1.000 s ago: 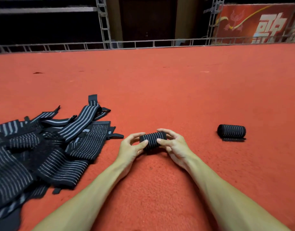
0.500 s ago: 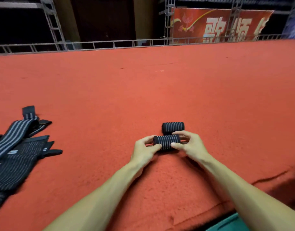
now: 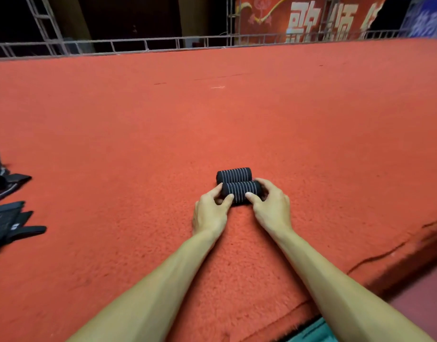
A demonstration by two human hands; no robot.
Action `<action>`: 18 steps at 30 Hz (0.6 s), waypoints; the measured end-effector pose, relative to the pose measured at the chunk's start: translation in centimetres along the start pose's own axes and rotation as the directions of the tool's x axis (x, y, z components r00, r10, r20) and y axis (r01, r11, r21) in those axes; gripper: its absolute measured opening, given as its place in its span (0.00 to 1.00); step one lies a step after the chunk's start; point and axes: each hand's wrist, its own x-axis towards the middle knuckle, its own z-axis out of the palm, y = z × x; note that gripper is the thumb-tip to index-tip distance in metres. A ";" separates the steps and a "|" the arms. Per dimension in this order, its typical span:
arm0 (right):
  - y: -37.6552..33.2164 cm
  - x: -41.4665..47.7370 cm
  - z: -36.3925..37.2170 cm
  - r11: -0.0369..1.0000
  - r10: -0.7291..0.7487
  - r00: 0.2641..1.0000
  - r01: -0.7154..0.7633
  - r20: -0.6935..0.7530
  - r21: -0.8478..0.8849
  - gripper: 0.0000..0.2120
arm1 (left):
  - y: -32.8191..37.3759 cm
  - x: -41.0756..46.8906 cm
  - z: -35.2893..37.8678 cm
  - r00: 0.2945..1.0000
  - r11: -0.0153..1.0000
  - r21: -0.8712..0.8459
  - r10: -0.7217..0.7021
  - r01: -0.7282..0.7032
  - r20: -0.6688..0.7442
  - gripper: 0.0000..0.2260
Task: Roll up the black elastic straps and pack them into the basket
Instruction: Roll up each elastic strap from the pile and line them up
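on the red carpet (image 3: 212,119), in the middle of the view, two rolled straps are seen side by side and touching: the far roll (image 3: 234,174) is left free, and the near roll (image 3: 240,191) is held at its two ends. the left hand (image 3: 210,211) is curled at the roll's left end, with thumb and fingers pinched on it. the right hand (image 3: 271,206) is curled round the right end in the same way, with the thumb laid on the front of the roll. neither hand is spread flat. whether the near roll is pressed onto the carpet or only rested on it cannot be told.

as to progress, two straps are judged to be rolled tight, with no loose tail seen on either. at the far left edge a heap of loose straps (image 3: 5,218) is seen, flat and unrolled, well apart from the rolls. only part of it is in view, so the number left cannot be counted. no roll is seen packed. no basket can be made out for certain: a teal edge (image 3: 311,333) is shown at the bottom, below the carpet's lip, and it may be the basket, but too little is shown to tell.

the task is therefore judged to be at an early stage. rolling is done for two straps, the heap is yet to be rolled, and everything is yet to be packed. at the back a metal rail (image 3: 138,44) and a red banner (image 3: 311,18) are seen.
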 end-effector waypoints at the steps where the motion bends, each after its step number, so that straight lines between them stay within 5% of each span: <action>1: -0.1 0.0 0.1 1.000 0.011 1.000 -0.011 0.007 -0.002 0.19 | 0.0 0.1 0.0 1.000 1.000 -0.004 -0.017 0.017 -0.006 0.18; 7: -0.9 0.1 -0.4 0.994 0.080 0.989 -0.069 0.126 -0.089 0.24 | 0.7 -0.5 -2.3 0.979 0.992 -0.116 -0.031 0.055 0.199 0.22; 10: -2.0 -0.6 -1.0 0.986 0.069 0.995 -0.057 0.068 -0.156 0.25 | 0.5 -1.7 -5.3 0.956 1.000 -0.029 0.018 -0.010 0.291 0.22; 13: -4.3 -2.3 -1.0 0.977 -0.036 0.998 0.048 0.060 -0.208 0.20 | 0.0 -3.4 -9.0 0.945 0.993 0.076 0.060 -0.088 0.322 0.19; 18: -9.6 -6.0 2.0 0.946 -0.222 0.944 0.269 0.243 -0.183 0.15 | -1.1 -6.3 -17.0 0.951 0.972 0.189 0.082 -0.143 0.298 0.16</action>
